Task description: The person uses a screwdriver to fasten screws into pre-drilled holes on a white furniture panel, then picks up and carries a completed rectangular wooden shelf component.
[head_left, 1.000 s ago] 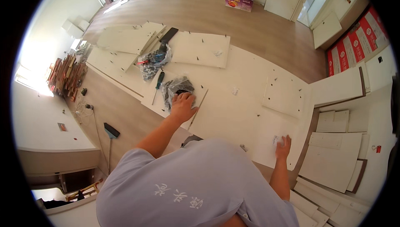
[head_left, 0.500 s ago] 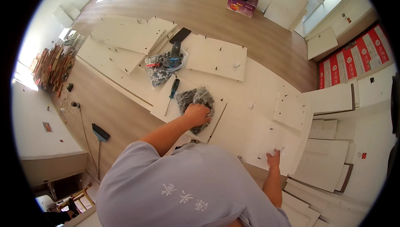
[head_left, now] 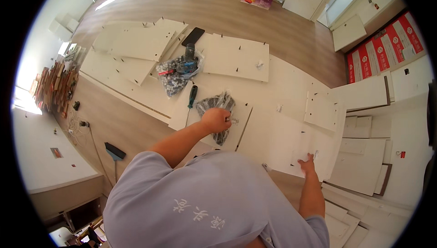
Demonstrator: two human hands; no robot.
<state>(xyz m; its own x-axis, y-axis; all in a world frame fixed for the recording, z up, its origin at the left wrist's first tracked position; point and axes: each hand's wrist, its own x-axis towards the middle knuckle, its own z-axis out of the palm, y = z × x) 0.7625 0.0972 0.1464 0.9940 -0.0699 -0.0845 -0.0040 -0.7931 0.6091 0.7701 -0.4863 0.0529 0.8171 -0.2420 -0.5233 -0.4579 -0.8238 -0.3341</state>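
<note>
My left hand (head_left: pixel 215 120) is closed on a clear plastic bag of small dark fittings (head_left: pixel 221 136), which lies on a white board. The fingertips are partly hidden against the bag. To its left, a screwdriver (head_left: pixel 192 96) with a dark green handle lies on the board. My right hand (head_left: pixel 308 164) is low over the right end of a large white panel (head_left: pixel 277 134), fingers apart and nothing held. A small clear packet (head_left: pixel 317 154) lies beside its fingertips, and dark pegs stand up from the panel nearby.
A blue cordless drill (head_left: pixel 186 67) rests on a bag of silvery fittings (head_left: pixel 170 78), with a black phone (head_left: pixel 193 36) behind. Smaller white boards (head_left: pixel 236 56) lie across the panel. Left on the floor are a broom (head_left: pixel 114 151) and stacked wood strips (head_left: pixel 57 84); more panels (head_left: pixel 359 166) lean right.
The left hand has drawn the bag's plastic together, and the bag looks narrower. My right hand has shifted slightly right, its fingers still spread. The whole view has turned a little.
</note>
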